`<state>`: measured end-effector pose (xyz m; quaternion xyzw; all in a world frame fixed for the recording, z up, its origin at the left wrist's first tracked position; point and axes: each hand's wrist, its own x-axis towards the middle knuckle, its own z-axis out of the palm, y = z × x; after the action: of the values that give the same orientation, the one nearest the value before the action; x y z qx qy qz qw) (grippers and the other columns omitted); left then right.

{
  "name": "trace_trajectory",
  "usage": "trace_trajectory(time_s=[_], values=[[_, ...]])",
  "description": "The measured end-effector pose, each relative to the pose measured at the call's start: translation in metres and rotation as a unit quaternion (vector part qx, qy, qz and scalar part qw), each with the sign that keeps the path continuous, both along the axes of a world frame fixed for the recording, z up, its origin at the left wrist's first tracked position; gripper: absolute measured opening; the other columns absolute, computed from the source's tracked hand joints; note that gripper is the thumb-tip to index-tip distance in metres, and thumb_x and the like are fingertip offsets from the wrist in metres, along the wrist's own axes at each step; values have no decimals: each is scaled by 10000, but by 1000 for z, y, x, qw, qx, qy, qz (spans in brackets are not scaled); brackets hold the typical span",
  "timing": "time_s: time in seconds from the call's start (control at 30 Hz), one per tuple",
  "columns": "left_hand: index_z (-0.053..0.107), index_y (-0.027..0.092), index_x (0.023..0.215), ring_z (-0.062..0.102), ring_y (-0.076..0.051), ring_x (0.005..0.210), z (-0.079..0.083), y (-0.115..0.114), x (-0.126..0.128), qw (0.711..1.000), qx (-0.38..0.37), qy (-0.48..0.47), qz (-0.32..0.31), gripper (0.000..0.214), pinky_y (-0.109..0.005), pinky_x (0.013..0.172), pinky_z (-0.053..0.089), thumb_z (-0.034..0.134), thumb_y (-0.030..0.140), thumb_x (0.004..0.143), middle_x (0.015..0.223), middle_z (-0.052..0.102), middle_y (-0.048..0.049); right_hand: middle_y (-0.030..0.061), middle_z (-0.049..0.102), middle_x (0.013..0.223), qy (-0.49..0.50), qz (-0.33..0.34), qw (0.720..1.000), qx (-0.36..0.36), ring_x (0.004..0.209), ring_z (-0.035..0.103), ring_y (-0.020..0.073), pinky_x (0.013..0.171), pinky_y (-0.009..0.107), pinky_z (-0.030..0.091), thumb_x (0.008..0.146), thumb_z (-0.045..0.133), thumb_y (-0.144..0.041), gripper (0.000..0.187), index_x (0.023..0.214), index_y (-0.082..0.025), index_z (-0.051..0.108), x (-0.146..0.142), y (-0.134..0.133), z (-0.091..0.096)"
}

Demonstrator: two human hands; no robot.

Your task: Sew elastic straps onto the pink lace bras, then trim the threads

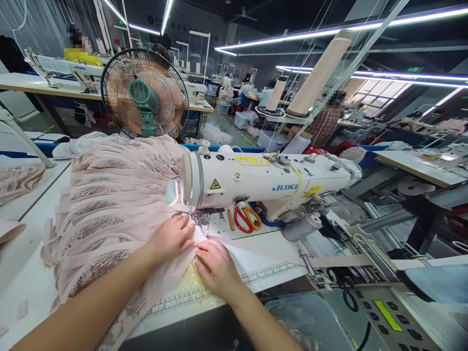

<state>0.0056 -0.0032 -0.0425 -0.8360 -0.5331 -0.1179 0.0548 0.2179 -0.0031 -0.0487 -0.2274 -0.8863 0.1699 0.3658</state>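
A white JUKI sewing machine (234, 178) stands in front of me, its presser foot (197, 219) lit by a small lamp. Pale pink-beige fabric (164, 278) with lace parts runs up to the foot. My left hand (171, 236) lies on this cloth just left of the foot, fingers stretched forward and pressing down. Close by on the right, my right hand (216, 265) has its fingers bent at the cloth's edge and seems to pinch it. A beige band (266, 249) stretches from the right toward the foot.
A big pile of gathered lace pieces (109, 195) covers the table's left side. Red and yellow-handled scissors (248, 218) lie beneath the machine arm. A ruler tape (263, 274) marks the front edge. Behind stand a fan (144, 95) and thread cones (318, 73); several people sit farther off.
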Motion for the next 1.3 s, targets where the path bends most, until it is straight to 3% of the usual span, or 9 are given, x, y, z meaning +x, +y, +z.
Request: trace_trajectory(time_s=[0.47,0.63,0.77,0.87,1.0,1.3], values=[[604,114,1139,552,-354,1103,10,7,-9,1000,-4,0,-16,372,-496,881,496,510,377,893,1177,595,-219,106,639,1098,-19,-6,999,-27,1053,540,277,908,440,480,844,487,-187,206,990,-169,632,1,1,-1],[648,151,984,578,-288,1056,19,-6,3,999,-13,-13,-52,239,-426,895,496,529,326,873,1079,651,-145,113,639,1149,-41,-3,999,-28,1106,546,273,952,439,472,844,490,-204,251,1051,-169,628,1,3,-3],[613,118,1141,557,-320,1117,13,-30,17,998,-23,11,-64,362,-496,947,451,509,325,863,1215,623,-175,118,625,1216,-62,-7,998,-24,1156,544,278,987,449,452,836,517,-212,296,1113,-171,614,1,4,-6],[551,90,1262,512,-341,1207,5,-36,15,997,-21,54,-51,415,-556,1011,376,428,214,886,1342,550,-184,120,602,1266,-79,-6,996,-27,1194,528,285,1007,462,435,825,520,-208,327,1137,-160,606,1,3,-7],[542,124,1284,510,-312,1234,5,-28,2,995,-13,76,-67,405,-537,1022,370,378,133,915,1353,550,-160,125,578,1301,-103,-11,994,-28,1223,508,298,1012,485,426,828,522,-229,331,1138,-150,604,1,2,-6],[538,164,1285,481,-300,1270,14,-11,-12,990,-38,120,-68,388,-533,1024,354,365,125,940,1375,541,-115,121,582,1298,-108,-15,993,-37,1226,504,292,1015,483,420,822,544,-232,308,1112,-153,609,1,2,-7]])
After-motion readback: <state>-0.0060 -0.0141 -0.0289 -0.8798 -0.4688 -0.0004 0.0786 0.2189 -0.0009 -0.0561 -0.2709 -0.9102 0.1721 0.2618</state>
